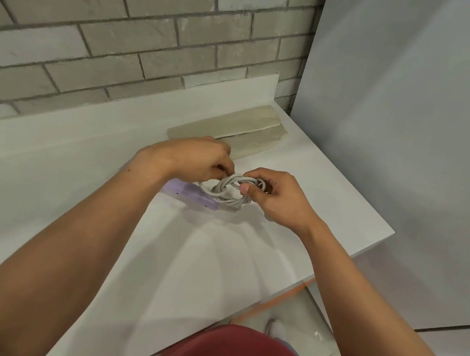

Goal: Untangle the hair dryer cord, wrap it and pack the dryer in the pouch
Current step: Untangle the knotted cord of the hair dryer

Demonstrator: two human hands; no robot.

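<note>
A lilac hair dryer [189,196] lies on the white counter [54,176], mostly hidden under my left wrist. Its pale grey cord [228,190] is gathered into a small coil just right of the dryer's end. My left hand [198,156] pinches the coil's upper left part with curled fingers. My right hand [272,196] grips the coil's right side, thumb on top of the strands. A flat beige pouch [232,132] lies on the counter just behind my hands, near the back wall.
A grey brick wall [127,36] stands behind the counter and a plain white panel [406,138] to the right. The counter's right edge [365,249] drops to a tiled floor [313,331].
</note>
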